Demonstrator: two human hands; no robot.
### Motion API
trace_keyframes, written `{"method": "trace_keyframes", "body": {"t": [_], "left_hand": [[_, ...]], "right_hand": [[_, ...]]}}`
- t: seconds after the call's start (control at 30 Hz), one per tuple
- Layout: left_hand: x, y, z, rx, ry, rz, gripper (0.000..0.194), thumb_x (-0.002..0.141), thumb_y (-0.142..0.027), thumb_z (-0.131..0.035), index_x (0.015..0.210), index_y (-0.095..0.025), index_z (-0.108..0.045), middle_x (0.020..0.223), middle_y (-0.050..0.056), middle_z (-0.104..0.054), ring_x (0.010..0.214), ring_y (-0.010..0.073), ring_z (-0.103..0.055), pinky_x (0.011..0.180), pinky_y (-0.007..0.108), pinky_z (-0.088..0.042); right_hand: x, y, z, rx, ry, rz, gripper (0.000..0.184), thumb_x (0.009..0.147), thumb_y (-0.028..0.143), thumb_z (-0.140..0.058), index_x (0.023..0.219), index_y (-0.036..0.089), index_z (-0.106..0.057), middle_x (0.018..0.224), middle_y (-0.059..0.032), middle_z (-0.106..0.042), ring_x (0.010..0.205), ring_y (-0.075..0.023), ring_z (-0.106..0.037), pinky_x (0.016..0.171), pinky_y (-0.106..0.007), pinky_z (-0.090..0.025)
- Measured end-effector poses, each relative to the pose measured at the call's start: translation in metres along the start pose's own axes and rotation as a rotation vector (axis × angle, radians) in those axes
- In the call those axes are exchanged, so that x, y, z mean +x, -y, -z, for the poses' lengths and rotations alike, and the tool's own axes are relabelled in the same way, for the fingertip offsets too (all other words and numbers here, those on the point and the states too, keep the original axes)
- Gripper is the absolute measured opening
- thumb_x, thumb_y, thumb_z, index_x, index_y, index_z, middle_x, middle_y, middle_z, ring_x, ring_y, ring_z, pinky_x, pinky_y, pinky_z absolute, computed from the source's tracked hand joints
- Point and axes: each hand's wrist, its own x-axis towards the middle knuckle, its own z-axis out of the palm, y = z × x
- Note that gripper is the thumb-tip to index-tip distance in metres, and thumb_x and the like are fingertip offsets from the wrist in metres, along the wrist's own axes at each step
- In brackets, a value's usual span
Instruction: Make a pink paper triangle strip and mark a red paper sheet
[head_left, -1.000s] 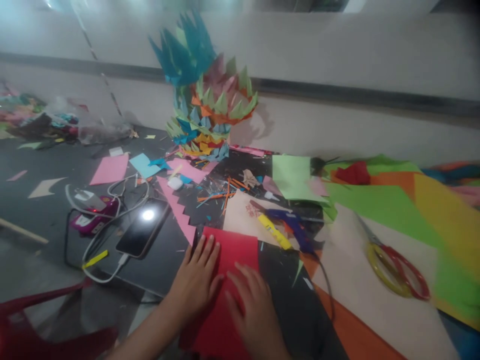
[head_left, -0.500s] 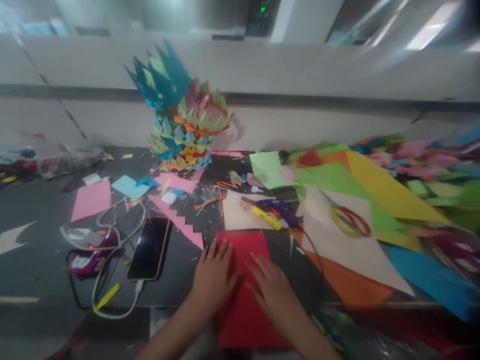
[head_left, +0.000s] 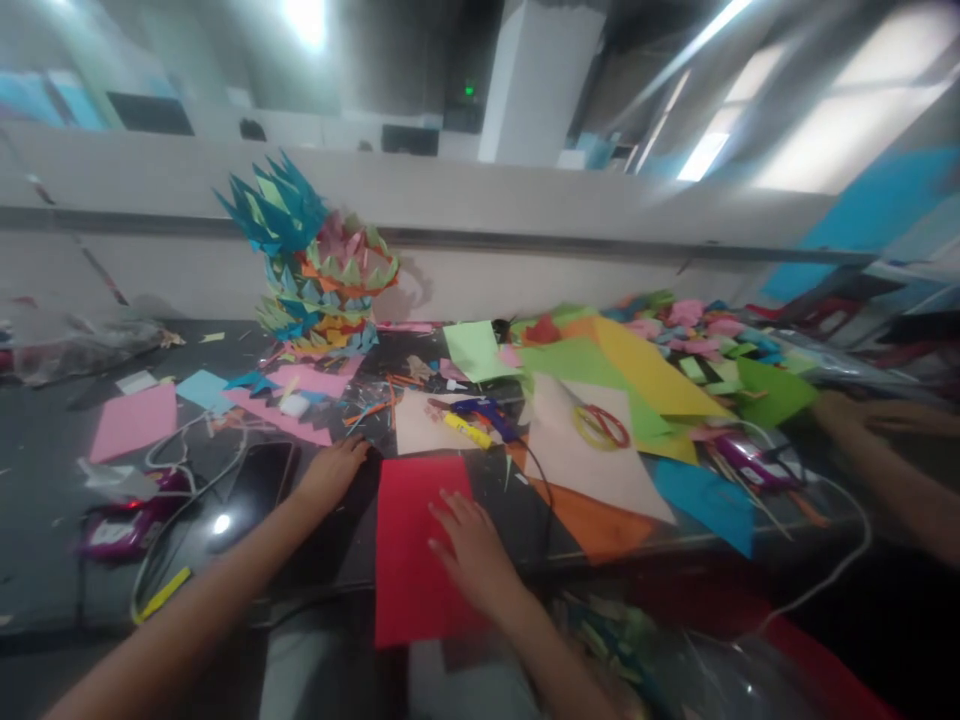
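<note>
A sheet of red paper (head_left: 416, 560) lies at the front edge of the table, its near end hanging out over it. My right hand (head_left: 472, 550) rests on it with the fingers spread flat. To the left of the sheet, my left hand (head_left: 337, 475) reaches onto the dark tabletop, fingers stretched out and nothing visible in them. Just beyond those fingertips lies a pink paper strip (head_left: 281, 415) with a toothed edge. My left forearm passes close by a phone (head_left: 262, 475) and partly covers it.
A folded-paper model (head_left: 322, 270) stands at the back. A blue glue gun (head_left: 487, 415), a yellow stick (head_left: 469, 430) and scissors (head_left: 600, 427) lie on papers beyond the red sheet. Purple power strips (head_left: 131, 520) with cables sit left and right. Another person's arm (head_left: 885, 460) reaches in at right.
My left hand has left the red paper and moved left onto the table. My right hand stays on the sheet. The view has tilted up and turned right, bringing another person's arms into sight.
</note>
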Motion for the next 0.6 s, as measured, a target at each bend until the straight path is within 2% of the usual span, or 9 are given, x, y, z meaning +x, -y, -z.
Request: {"method": "trace_keyframes", "body": {"t": [0.1, 0.2, 0.3, 0.43, 0.5, 0.6], "left_hand": [[0.01, 0.001, 0.007, 0.026, 0.059, -0.003, 0.028, 0.086, -0.01, -0.044, 0.113, -0.015, -0.052, 0.099, 0.013, -0.065, 0.094, 0.0233, -0.063, 0.077, 0.034, -0.05], [0.014, -0.007, 0.015, 0.065, 0.092, 0.048, 0.033, 0.084, -0.009, -0.046, 0.116, -0.014, -0.049, 0.089, 0.012, -0.066, 0.083, 0.0236, -0.066, 0.071, 0.034, -0.051], [0.012, -0.019, 0.019, 0.104, 0.092, 0.134, 0.027, 0.087, -0.01, -0.042, 0.113, -0.011, -0.051, 0.089, 0.012, -0.065, 0.083, 0.0223, -0.065, 0.072, 0.036, -0.051], [0.01, -0.03, 0.022, 0.134, 0.07, 0.261, 0.025, 0.091, -0.025, -0.045, 0.11, -0.012, -0.053, 0.098, 0.008, -0.063, 0.086, 0.0186, -0.062, 0.077, 0.038, -0.05], [0.01, -0.03, 0.028, 0.134, 0.057, 0.321, 0.025, 0.091, -0.021, -0.042, 0.11, -0.011, -0.053, 0.095, 0.011, -0.064, 0.085, 0.0202, -0.064, 0.075, 0.037, -0.05], [0.005, -0.025, 0.047, 0.117, 0.037, 0.398, 0.027, 0.088, -0.015, -0.037, 0.107, -0.01, -0.055, 0.086, 0.015, -0.066, 0.082, 0.0242, -0.066, 0.069, 0.034, -0.049]], "right_hand": [[0.001, -0.009, -0.009, 0.0, -0.035, 0.046, 0.045, 0.088, 0.034, -0.042, 0.132, 0.026, -0.043, 0.142, -0.0034, -0.036, 0.131, -0.0207, -0.03, 0.107, -0.04, -0.02], [0.003, -0.016, -0.017, -0.01, -0.08, 0.077, 0.045, 0.088, 0.037, -0.04, 0.132, 0.027, -0.043, 0.142, -0.0034, -0.037, 0.13, -0.0213, -0.031, 0.106, -0.041, -0.021], [0.004, -0.018, -0.021, -0.029, -0.126, 0.093, 0.044, 0.089, 0.037, -0.039, 0.132, 0.026, -0.043, 0.14, -0.0045, -0.039, 0.129, -0.0219, -0.032, 0.104, -0.042, -0.022], [0.003, -0.018, -0.024, -0.056, -0.173, 0.109, 0.043, 0.089, 0.036, -0.04, 0.13, 0.025, -0.045, 0.138, -0.0053, -0.042, 0.127, -0.0218, -0.035, 0.103, -0.041, -0.024], [0.002, -0.017, -0.023, -0.06, -0.19, 0.114, 0.043, 0.089, 0.036, -0.041, 0.13, 0.025, -0.045, 0.138, -0.0056, -0.042, 0.127, -0.0211, -0.035, 0.103, -0.04, -0.025], [0.001, -0.015, -0.02, -0.045, -0.191, 0.106, 0.043, 0.088, 0.036, -0.042, 0.13, 0.025, -0.046, 0.138, -0.0054, -0.042, 0.127, -0.0205, -0.035, 0.103, -0.04, -0.024]]}}
